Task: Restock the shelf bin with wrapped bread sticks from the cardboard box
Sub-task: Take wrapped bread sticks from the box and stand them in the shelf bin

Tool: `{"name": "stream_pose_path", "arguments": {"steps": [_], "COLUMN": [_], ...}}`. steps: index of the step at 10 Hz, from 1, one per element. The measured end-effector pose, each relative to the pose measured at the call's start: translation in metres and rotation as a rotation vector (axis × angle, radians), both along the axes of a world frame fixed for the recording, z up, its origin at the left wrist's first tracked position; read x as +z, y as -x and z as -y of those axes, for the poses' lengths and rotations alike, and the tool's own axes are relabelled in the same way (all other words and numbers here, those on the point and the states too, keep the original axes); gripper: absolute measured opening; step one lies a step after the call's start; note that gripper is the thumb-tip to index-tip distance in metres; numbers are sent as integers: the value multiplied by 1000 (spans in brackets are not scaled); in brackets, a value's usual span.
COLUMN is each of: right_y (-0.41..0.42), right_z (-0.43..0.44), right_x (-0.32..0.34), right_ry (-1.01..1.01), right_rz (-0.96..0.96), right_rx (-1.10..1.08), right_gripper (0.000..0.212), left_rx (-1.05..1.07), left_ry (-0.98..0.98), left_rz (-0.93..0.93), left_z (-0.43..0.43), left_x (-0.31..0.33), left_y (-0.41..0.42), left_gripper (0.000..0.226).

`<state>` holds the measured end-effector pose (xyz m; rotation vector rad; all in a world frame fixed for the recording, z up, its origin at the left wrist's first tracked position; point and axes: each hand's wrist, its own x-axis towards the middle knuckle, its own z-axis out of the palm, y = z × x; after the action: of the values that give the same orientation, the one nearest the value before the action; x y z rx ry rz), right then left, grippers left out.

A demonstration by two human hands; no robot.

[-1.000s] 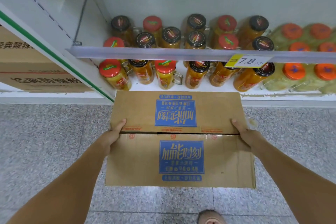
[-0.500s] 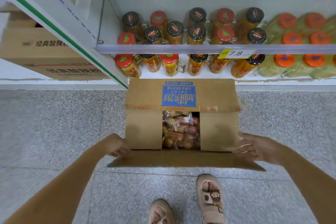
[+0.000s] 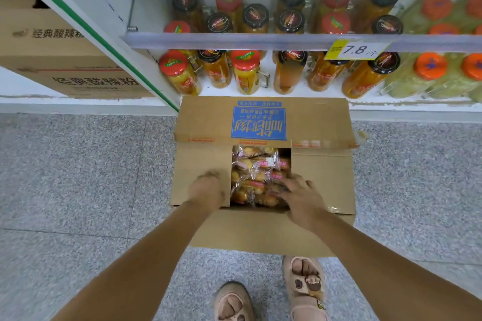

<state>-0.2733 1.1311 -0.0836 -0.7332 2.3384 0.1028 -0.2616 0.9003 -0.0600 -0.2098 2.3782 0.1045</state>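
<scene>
An open cardboard box (image 3: 263, 232) with blue labels stands on the floor in front of the shelf. Its two inner flaps lie partly closed, and the gap between them shows several wrapped bread sticks (image 3: 257, 177) in clear and pink wrappers. My left hand (image 3: 207, 189) rests on the left inner flap (image 3: 200, 161) close to its inner edge; its fingers look bent but are blurred. My right hand (image 3: 300, 194) reaches over the gap with fingers spread, touching the bread sticks beside the right inner flap (image 3: 323, 177).
Behind the box, the low shelf (image 3: 300, 91) holds several jars of orange preserves with red and black lids, and a rail carries a 7.8 price tag (image 3: 357, 49). Brown cartons (image 3: 65, 60) sit at the left. My two slippered feet (image 3: 271, 294) stand on the speckled floor.
The box's outer flaps were folded open, showing the bread sticks. Both hands left the box's sides and moved inward, onto the left inner flap and over the gap.
</scene>
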Motion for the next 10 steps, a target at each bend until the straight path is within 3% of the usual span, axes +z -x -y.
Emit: {"name": "stream_pose_path", "arguments": {"steps": [1, 3, 4, 5, 6, 7, 8, 9, 10], "right_y": [2, 3, 14, 12, 26, 35, 38, 37, 35], "right_z": [14, 44, 39, 4, -28, -68, -84, -79, -71], "right_x": [-4, 44, 50, 59, 72, 56, 44, 41, 23], "right_ry": [-254, -602, 158, -237, -311, -378, -279, -196, -77], "right_rz": [-43, 71, 197, -74, -57, 83, 184, 256, 211], "right_rx": [236, 206, -1025, -607, -729, -854, -1042, -1094, -1282], "right_gripper": [46, 41, 55, 45, 58, 76, 86, 88, 84], "left_rx": [-419, -615, -635, -612, -582, -462, -168, 144, 286], "left_ry": [-106, 53, 141, 297, 437, 519, 473, 399, 262], "left_rz": [71, 14, -15, -1, -10, 9, 88, 141, 136], "left_z": [-7, -16, -21, -24, -9, 13, 33, 66, 90], "left_x": [-12, 4, 15, 32, 57, 67, 63, 45, 13], "left_y": [-2, 4, 8, 9, 15, 28, 45, 47, 33], "left_gripper": [50, 42, 43, 40, 27, 28, 38, 68, 82]}}
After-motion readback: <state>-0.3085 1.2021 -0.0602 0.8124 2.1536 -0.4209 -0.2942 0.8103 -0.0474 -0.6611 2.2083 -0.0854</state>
